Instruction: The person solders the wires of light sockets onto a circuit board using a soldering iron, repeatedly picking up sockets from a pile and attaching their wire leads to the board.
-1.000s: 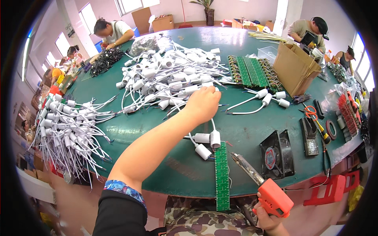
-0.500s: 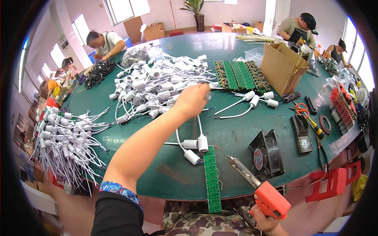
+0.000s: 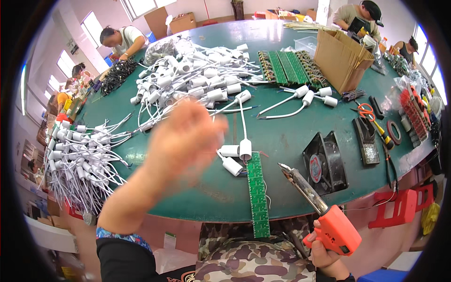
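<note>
My right hand [image 3: 324,254] is wrapped round the handle of a red soldering gun [image 3: 337,230], whose metal tip points up and left over the table edge. My left hand [image 3: 185,136] hangs above the table's middle, smeared by motion, so its fingers are unclear. Left of the soldering gun, a long green circuit board strip [image 3: 259,197] reaches past the table edge over my lap. At its far end stand a white lamp holder [image 3: 245,149], its wire rising away from me, and two more white lamp holders [image 3: 231,166] lying beside it.
A big heap of white wired lamp holders [image 3: 188,80] covers the far middle; another bundle [image 3: 80,160] hangs over the left edge. Green boards [image 3: 286,66], a cardboard box [image 3: 342,61], a black fan [image 3: 325,162], orange scissors [image 3: 365,112] and pliers [image 3: 390,169] lie right. Other people work around the table.
My left hand has swung left and nearer to me, away from the wire of the upright lamp holder. The soldering gun remains in my right hand. The view has shifted a little.
</note>
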Demonstrator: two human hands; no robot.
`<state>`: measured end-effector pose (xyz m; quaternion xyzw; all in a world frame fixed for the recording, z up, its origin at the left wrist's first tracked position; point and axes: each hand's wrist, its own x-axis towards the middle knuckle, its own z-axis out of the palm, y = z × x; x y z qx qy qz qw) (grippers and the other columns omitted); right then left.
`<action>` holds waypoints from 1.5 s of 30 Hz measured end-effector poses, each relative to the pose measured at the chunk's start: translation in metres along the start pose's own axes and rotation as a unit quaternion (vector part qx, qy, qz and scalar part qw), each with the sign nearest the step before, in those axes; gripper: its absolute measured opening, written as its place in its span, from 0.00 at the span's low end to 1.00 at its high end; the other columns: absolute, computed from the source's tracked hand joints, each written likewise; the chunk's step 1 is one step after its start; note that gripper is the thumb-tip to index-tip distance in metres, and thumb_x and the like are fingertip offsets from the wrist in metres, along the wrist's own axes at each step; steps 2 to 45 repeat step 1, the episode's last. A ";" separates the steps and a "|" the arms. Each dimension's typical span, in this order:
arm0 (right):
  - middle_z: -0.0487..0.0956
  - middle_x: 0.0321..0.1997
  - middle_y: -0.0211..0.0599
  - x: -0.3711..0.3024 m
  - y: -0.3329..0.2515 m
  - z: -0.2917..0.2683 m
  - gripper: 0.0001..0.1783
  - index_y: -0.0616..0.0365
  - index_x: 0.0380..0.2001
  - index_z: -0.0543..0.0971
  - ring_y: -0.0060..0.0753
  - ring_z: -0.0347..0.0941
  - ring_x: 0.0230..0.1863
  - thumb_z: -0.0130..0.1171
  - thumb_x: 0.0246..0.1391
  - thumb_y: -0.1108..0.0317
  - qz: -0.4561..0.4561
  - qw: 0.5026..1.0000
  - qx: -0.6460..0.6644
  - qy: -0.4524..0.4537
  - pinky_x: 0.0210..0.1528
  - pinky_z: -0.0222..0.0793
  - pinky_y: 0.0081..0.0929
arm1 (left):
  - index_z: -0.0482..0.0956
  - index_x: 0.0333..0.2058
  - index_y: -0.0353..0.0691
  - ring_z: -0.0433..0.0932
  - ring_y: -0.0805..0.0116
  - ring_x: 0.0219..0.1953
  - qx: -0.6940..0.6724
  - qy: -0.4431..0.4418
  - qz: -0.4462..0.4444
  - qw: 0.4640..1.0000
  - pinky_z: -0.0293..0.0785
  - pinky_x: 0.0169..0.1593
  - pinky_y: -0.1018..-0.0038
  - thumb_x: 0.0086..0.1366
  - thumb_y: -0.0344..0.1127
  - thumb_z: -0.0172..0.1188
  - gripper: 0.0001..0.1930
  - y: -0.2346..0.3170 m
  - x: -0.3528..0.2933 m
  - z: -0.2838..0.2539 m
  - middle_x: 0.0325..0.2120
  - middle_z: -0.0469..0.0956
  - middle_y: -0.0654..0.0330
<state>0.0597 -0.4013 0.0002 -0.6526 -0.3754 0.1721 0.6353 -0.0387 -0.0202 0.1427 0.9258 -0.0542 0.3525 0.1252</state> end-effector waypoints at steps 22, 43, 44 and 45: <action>0.79 0.44 0.39 0.000 0.002 0.001 0.28 0.70 0.58 0.72 0.24 0.75 0.35 0.62 0.61 0.61 -0.030 0.999 -0.007 -0.015 0.42 0.75 0.27 | 0.81 0.45 0.44 0.76 0.60 0.34 0.002 -0.007 -0.006 1.000 0.74 0.41 0.68 0.52 0.22 0.70 0.20 0.002 -0.004 -0.002 0.32 0.73 0.57; 0.79 0.44 0.39 0.000 0.002 0.001 0.28 0.70 0.58 0.72 0.24 0.75 0.35 0.62 0.61 0.61 -0.030 0.999 -0.007 -0.015 0.42 0.75 0.27 | 0.81 0.45 0.44 0.76 0.60 0.34 0.002 -0.007 -0.006 1.000 0.74 0.41 0.68 0.52 0.22 0.70 0.20 0.002 -0.004 -0.002 0.32 0.73 0.57; 0.79 0.44 0.39 0.000 0.002 0.001 0.28 0.70 0.58 0.72 0.24 0.75 0.35 0.62 0.61 0.61 -0.030 0.999 -0.007 -0.015 0.42 0.75 0.27 | 0.81 0.45 0.44 0.76 0.60 0.34 0.002 -0.007 -0.006 1.000 0.74 0.41 0.68 0.52 0.22 0.70 0.20 0.002 -0.004 -0.002 0.32 0.73 0.57; 0.79 0.44 0.39 0.000 0.002 0.001 0.28 0.70 0.58 0.72 0.24 0.75 0.35 0.62 0.61 0.61 -0.030 0.999 -0.007 -0.015 0.42 0.75 0.27 | 0.81 0.45 0.44 0.76 0.60 0.34 0.002 -0.007 -0.006 1.000 0.74 0.41 0.68 0.52 0.22 0.70 0.20 0.002 -0.004 -0.002 0.32 0.73 0.57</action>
